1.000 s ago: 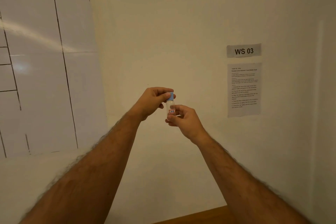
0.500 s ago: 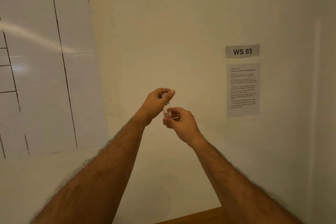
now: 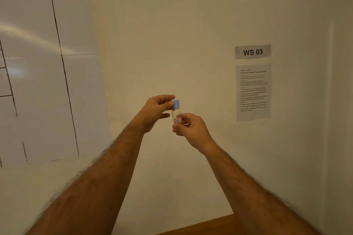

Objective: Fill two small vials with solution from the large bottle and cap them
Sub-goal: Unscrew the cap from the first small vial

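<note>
**One vial, two hands**

One small vial (image 3: 176,115) is in view, held upright in front of the wall between both hands at chest height. Its body is clear glass with a red-bordered label (image 3: 177,120) and a light blue cap (image 3: 176,104) on top. The left hand (image 3: 155,113) pinches the cap between thumb and fingers; the right hand (image 3: 191,128) pinches the vial's lower body. Two paper notices hang on the wall: a "WS 03" sign (image 3: 252,51) and an instruction sheet (image 3: 253,92) beneath it.

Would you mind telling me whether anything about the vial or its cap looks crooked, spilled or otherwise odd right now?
Nothing stands out. The vial is upright, pinched low by the right hand, and the blue cap sits squarely on its neck, gripped by the left hand. No drips show.
</note>
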